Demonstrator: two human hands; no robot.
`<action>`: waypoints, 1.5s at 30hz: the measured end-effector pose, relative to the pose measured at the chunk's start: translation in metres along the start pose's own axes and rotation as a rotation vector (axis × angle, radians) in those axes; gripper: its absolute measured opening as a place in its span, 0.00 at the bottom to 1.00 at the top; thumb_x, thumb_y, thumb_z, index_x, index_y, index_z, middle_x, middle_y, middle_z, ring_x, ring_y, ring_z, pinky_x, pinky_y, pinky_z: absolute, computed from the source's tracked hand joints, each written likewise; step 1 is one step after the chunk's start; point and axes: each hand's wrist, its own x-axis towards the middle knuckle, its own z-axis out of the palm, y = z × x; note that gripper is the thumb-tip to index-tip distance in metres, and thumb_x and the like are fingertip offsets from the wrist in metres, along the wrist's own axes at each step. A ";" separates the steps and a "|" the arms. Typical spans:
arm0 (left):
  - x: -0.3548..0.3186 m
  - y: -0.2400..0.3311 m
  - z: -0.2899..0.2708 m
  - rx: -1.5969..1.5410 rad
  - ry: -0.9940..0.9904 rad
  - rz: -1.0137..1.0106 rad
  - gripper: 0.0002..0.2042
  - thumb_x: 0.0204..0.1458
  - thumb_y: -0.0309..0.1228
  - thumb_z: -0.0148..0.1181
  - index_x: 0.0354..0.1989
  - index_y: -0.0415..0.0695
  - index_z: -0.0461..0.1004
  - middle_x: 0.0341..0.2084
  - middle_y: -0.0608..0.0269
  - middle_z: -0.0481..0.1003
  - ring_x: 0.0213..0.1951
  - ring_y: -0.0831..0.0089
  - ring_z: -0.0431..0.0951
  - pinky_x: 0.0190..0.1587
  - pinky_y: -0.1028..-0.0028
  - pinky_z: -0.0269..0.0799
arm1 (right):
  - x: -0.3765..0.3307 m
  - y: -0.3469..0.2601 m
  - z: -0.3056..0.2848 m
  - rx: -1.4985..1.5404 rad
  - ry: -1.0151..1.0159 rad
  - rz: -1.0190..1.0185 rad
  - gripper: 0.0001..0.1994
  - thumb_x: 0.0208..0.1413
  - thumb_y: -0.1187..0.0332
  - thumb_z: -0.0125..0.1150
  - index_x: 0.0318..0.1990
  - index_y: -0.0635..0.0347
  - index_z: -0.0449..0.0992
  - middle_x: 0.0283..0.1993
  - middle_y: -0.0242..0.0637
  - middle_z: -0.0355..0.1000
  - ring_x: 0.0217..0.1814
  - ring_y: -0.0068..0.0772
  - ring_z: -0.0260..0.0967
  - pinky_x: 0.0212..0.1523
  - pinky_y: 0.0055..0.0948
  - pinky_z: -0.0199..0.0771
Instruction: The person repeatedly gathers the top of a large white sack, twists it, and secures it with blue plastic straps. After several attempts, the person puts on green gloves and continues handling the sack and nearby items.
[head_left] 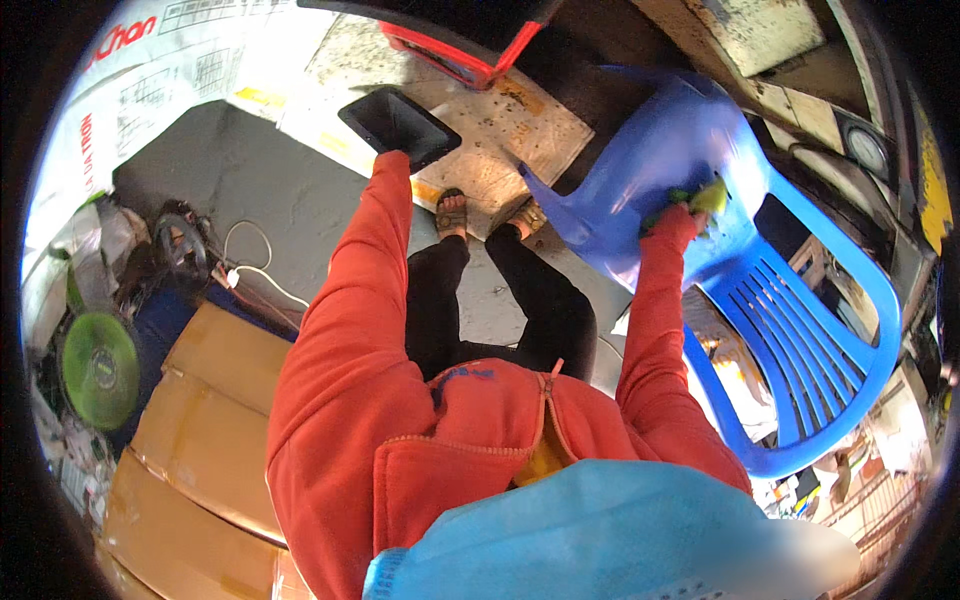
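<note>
A blue plastic chair (760, 290) with a slatted back stands on my right. Over its seat my right hand (693, 220) is closed on a crumpled yellow-green cloth (711, 196), which lies against the blue surface. Darker green bits show beside my fingers. My left arm reaches forward, and its red sleeve ends at the near edge of a black, open rectangular container (402, 125) with sloping inner walls. The sleeve and the container hide the fingers of my left hand, so its grip does not show.
A speckled, worn board (540, 125) lies ahead on the grey floor (230, 180), near my sandalled feet. A red-and-black object (475, 60) stands at the top. Brown cardboard boxes (205, 420), a green round fan-like disc (100, 370) and a white cord (262, 270) are at left.
</note>
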 end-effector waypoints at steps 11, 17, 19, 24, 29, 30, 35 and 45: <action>-0.286 0.092 -0.062 -0.706 -0.910 0.194 0.21 0.53 0.34 0.47 0.57 0.48 0.58 0.43 0.61 0.70 0.33 0.67 0.74 0.32 0.69 0.72 | -0.191 -0.220 -0.006 -0.271 -1.057 -0.589 0.33 0.39 0.60 0.67 0.52 0.62 0.59 0.45 0.42 0.63 0.50 0.40 0.60 0.52 0.36 0.60; -0.321 0.103 -0.197 -0.866 -0.879 0.332 0.16 0.45 0.28 0.58 0.44 0.42 0.67 0.30 0.62 0.73 0.29 0.71 0.74 0.30 0.72 0.72 | -0.034 -0.445 -0.146 -0.201 -0.284 -1.209 0.30 0.41 0.58 0.65 0.51 0.62 0.60 0.42 0.42 0.63 0.47 0.41 0.59 0.50 0.36 0.60; -0.293 0.088 -0.242 -0.754 -0.735 0.352 0.16 0.42 0.25 0.62 0.42 0.42 0.68 0.30 0.64 0.73 0.30 0.73 0.74 0.32 0.73 0.71 | 0.042 -0.503 -0.195 -0.371 0.046 -1.210 0.29 0.42 0.58 0.64 0.50 0.61 0.60 0.41 0.42 0.63 0.46 0.40 0.59 0.49 0.36 0.60; -0.242 0.006 -0.328 -0.561 -0.309 0.233 0.20 0.40 0.21 0.61 0.43 0.44 0.65 0.23 0.62 0.72 0.22 0.72 0.70 0.21 0.69 0.66 | 0.150 -0.563 -0.222 -0.759 -0.034 -0.881 0.26 0.44 0.59 0.62 0.48 0.61 0.61 0.38 0.40 0.63 0.42 0.38 0.59 0.45 0.35 0.60; -0.240 -0.042 -0.320 -0.676 -0.253 0.216 0.19 0.40 0.22 0.60 0.43 0.44 0.65 0.23 0.62 0.72 0.20 0.72 0.69 0.19 0.68 0.65 | 0.187 -0.571 -0.203 -0.716 -0.093 -0.842 0.22 0.46 0.60 0.59 0.47 0.60 0.62 0.35 0.39 0.62 0.38 0.37 0.59 0.42 0.35 0.60; -0.243 -0.033 -0.311 -0.796 -0.307 0.247 0.19 0.40 0.23 0.61 0.43 0.44 0.66 0.23 0.62 0.72 0.20 0.72 0.69 0.20 0.69 0.66 | 0.191 -0.574 -0.199 -0.679 -0.099 -0.855 0.22 0.47 0.60 0.59 0.46 0.60 0.62 0.35 0.39 0.62 0.38 0.37 0.59 0.41 0.35 0.60; -0.284 0.106 -0.287 -0.947 -0.258 0.471 0.22 0.39 0.30 0.65 0.45 0.43 0.68 0.29 0.65 0.73 0.29 0.76 0.71 0.31 0.73 0.68 | 0.193 -0.585 -0.187 -0.428 -0.172 -0.928 0.18 0.49 0.61 0.57 0.45 0.59 0.62 0.32 0.38 0.62 0.34 0.35 0.59 0.38 0.34 0.61; -0.417 0.437 -0.301 -0.768 -0.705 0.964 0.27 0.40 0.29 0.66 0.50 0.41 0.64 0.33 0.66 0.74 0.35 0.78 0.72 0.38 0.75 0.69 | 0.182 -0.627 -0.172 0.242 -0.703 -0.976 0.12 0.53 0.62 0.52 0.41 0.57 0.64 0.26 0.36 0.61 0.27 0.32 0.58 0.32 0.33 0.61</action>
